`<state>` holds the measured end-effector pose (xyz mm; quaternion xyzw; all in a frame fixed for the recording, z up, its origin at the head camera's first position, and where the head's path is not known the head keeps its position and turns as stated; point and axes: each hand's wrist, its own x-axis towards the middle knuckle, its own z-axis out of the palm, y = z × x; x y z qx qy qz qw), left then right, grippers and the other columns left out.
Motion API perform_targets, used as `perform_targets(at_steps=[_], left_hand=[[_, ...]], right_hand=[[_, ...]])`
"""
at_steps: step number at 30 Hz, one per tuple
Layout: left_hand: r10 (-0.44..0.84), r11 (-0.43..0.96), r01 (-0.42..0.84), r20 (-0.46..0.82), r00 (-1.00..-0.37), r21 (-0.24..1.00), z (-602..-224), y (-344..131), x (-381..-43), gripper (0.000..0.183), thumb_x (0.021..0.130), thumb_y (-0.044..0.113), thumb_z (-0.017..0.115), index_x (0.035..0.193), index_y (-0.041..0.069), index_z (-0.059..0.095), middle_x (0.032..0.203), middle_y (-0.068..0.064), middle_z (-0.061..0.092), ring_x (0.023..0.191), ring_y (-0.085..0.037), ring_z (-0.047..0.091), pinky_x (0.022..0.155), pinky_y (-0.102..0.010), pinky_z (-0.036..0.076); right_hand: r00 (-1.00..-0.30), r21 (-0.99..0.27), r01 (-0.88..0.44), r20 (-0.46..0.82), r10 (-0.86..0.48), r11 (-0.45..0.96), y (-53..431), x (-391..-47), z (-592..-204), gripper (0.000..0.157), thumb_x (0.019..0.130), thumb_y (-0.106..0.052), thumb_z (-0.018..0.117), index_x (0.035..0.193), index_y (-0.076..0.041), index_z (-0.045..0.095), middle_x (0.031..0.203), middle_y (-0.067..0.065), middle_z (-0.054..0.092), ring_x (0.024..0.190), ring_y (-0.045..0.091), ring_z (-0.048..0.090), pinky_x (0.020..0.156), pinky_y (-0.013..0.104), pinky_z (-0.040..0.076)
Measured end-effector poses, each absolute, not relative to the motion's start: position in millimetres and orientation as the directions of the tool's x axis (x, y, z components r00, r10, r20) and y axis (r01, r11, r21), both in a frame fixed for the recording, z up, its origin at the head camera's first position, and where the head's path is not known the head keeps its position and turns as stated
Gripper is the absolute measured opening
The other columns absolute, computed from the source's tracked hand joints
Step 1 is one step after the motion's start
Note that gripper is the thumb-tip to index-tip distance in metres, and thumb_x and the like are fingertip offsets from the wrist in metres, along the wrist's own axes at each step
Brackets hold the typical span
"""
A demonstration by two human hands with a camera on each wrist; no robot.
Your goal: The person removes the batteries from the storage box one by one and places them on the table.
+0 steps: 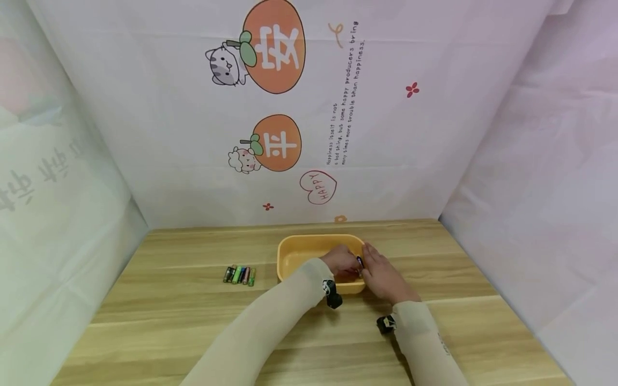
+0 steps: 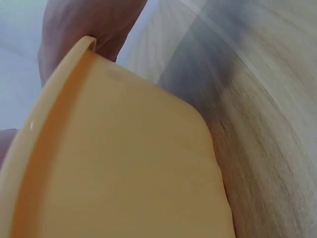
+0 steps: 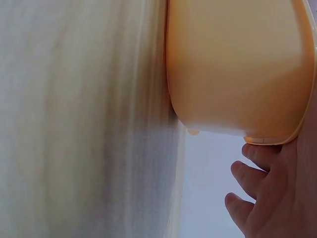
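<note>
A yellow plastic box stands on the table, its outer wall filling much of the left wrist view. My left hand reaches inside at the right end, fingers bent down and partly hidden. At its fingertips is a small blue-and-white thing, seemingly a battery, which it appears to pinch. My right hand lies along the box's right end, outside, with fairly straight fingers touching the rim. In the right wrist view the fingers of that hand are spread beside the box's edge.
Several batteries in green, black and brownish colours lie in a row on the wooden table, left of the box. A printed white cloth hangs behind the table, and cloth walls stand at both sides.
</note>
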<state>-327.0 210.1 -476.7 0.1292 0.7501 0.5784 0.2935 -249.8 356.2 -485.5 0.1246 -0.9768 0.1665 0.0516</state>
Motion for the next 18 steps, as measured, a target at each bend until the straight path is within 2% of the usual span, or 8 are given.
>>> perform_targets(at_steps=[8,14,18], left_hand=[[0.54,0.205,-0.292,-0.357,-0.762,0.934,-479.5,212.2,-321.8,0.006,0.088,0.001,0.066,0.088,-0.004,0.069,0.083,-0.013,0.069,0.068,-0.022,0.067,0.07,-0.038,0.059],[0.573,0.277,-0.214,-0.34,-0.746,0.937,-477.7,210.6,-321.0,0.008,0.085,0.001,0.064,0.081,-0.002,0.071,0.078,-0.011,0.068,0.069,-0.022,0.065,0.072,-0.039,0.058],[0.605,0.317,-0.144,-0.316,-0.731,0.938,-477.4,209.9,-322.4,0.011,0.083,-0.003,0.061,0.077,-0.002,0.07,0.072,-0.009,0.066,0.066,-0.02,0.062,0.066,-0.033,0.057]], right_hand=[[-0.962,-0.318,-0.265,0.148,-0.229,0.91,356.4,-250.1,-490.0,0.061,0.102,-0.024,0.04,0.152,0.004,0.018,0.158,0.019,0.016,0.143,0.036,0.02,0.114,0.052,0.022],[-0.961,-0.317,-0.271,0.145,-0.236,0.909,355.9,-250.0,-489.3,0.06,0.102,-0.023,0.038,0.152,0.004,0.017,0.159,0.018,0.016,0.144,0.035,0.018,0.114,0.052,0.022],[-0.963,-0.326,-0.265,0.147,-0.228,0.907,356.6,-251.0,-488.2,0.06,0.102,-0.023,0.038,0.152,0.003,0.017,0.159,0.018,0.017,0.144,0.035,0.019,0.113,0.052,0.022]])
